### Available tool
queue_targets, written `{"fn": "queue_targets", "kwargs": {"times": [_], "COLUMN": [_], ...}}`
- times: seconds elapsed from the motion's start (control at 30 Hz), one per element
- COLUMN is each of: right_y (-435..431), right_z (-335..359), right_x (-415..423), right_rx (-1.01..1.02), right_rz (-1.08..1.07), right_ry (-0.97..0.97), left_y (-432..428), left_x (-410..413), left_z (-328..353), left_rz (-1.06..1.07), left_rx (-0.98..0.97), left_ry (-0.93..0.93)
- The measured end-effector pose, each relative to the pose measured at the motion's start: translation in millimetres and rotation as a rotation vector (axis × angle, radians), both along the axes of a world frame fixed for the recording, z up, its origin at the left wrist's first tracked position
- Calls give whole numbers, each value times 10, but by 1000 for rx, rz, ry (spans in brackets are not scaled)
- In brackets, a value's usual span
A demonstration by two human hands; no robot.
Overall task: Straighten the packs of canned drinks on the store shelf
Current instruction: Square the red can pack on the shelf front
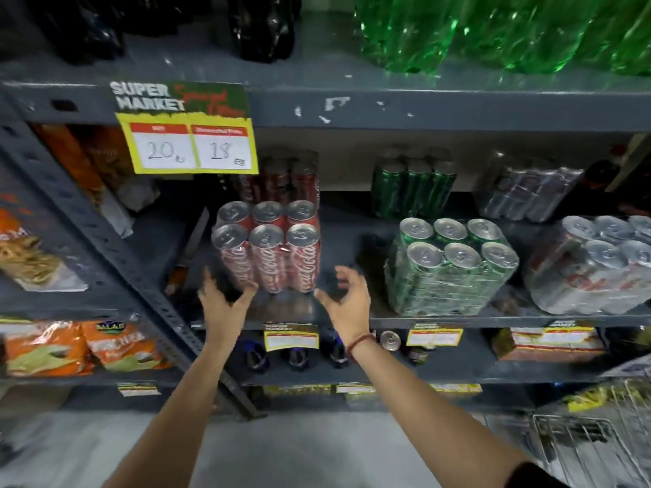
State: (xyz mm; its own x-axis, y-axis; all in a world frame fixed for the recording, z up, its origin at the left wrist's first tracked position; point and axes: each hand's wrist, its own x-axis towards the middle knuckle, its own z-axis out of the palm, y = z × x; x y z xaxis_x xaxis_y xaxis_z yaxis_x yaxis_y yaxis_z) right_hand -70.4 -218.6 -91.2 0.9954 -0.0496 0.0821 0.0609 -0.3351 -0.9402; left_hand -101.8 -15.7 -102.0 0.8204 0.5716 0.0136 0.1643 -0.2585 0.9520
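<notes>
Head view, at 6 o'clock: our left hand (222,304) and right hand (347,299) reach up, fingers spread wide, holding nothing. Just past them, near the middle, the red plastic-wrapped six-pack of cans (268,248) stands on the grey metal shelf (422,320). We think we are about to grab its sides. It stands upright, long side running 9 to 3, nearly square. At 3 o'clock the green wrapped six-pack (451,272) sits turned.

Bare forearms, a red thread bracelet (360,341) on the right wrist, a dark sleeve (539,475) at the right elbow.
</notes>
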Motion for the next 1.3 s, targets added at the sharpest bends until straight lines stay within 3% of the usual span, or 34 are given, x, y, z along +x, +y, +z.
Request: {"fn": "queue_targets", "kwargs": {"times": [0.13,0.43,0.8,1.3], "right_y": [221,369,273,254], "right_z": [78,13,-119,-207], "right_x": [219,213,-18,-203], "right_rx": [-74,25,-70,-171], "right_rz": [107,169,138,107], "right_ry": [127,144,94,49], "left_y": [150,252,326,344], "left_x": [109,186,-163,-304], "left_z": [4,38,-13,-60], "left_rz": [-210,-216,-353,-325], "left_rx": [10,69,213,367], "left_ry": [56,109,84,77]}}
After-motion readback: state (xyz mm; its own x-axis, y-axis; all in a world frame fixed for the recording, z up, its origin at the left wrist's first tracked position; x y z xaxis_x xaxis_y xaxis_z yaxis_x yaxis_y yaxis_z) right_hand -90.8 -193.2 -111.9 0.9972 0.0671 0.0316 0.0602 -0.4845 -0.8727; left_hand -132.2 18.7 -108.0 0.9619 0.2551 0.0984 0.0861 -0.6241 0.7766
